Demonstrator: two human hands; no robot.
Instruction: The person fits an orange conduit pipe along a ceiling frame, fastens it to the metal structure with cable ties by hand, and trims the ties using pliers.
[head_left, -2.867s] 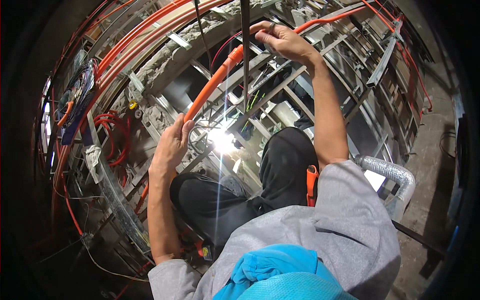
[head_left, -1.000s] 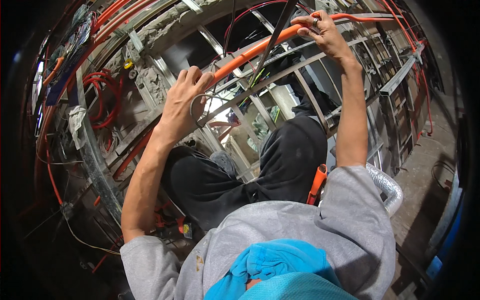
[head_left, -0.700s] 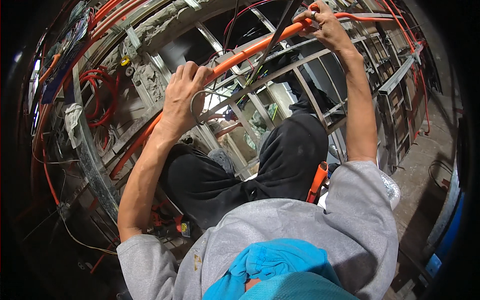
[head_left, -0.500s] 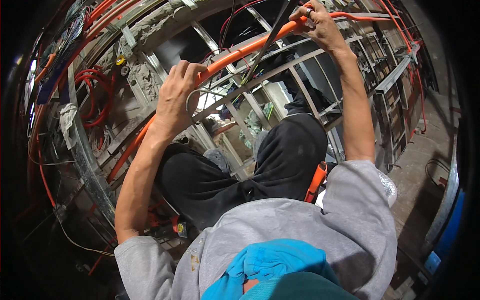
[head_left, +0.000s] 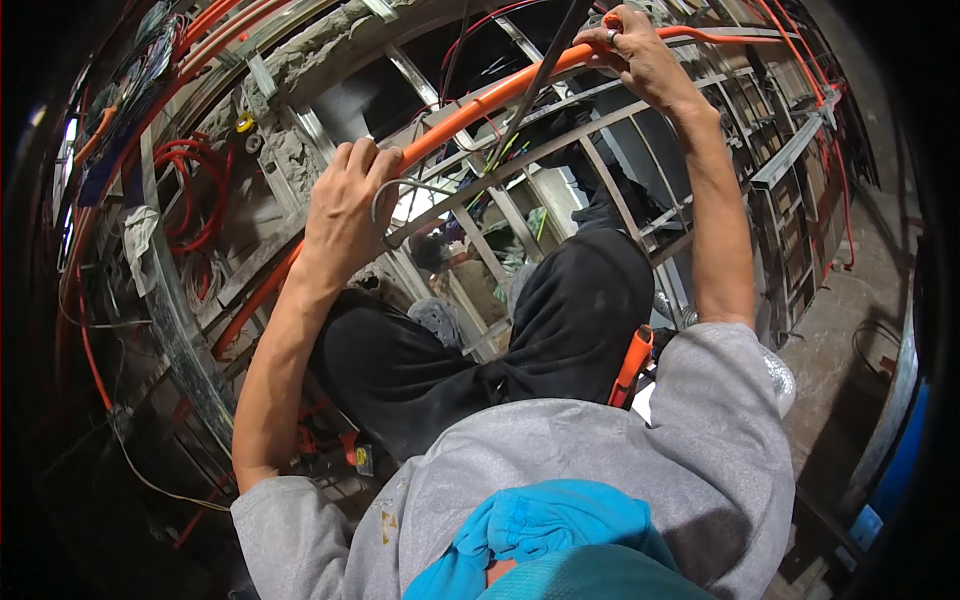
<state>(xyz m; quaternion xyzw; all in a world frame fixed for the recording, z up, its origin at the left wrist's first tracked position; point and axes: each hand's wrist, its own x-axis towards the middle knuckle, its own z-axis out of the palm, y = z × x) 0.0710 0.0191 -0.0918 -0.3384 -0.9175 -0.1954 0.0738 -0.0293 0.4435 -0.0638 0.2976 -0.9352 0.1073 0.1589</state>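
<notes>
A long, bright orange conduit pipe (head_left: 490, 98) runs slantwise above the metal framing, from low on the left to the upper right. My left hand (head_left: 345, 205) is closed round it above my left knee, fingers curled over the top. Farther off, at the upper right, my right hand (head_left: 640, 62) grips the pipe near a bend, with a ring on one finger. A thin grey cable (head_left: 415, 184) loops beside my left hand. Between the two hands, a dark strap-like strip (head_left: 540, 80) crosses the pipe.
Metal studs and rails (head_left: 560, 140) form an open grid under my arms, with gaps to a lower level. Red coiled hose (head_left: 190, 190) hangs at the left. An orange-handled tool (head_left: 632, 365) is by my right hip. Concrete floor (head_left: 840, 300) shows at the right.
My left hand has shifted slightly down and left, and my right hand slightly down. Both still grip the pipe. Something dark below, seen through the framing, has moved.
</notes>
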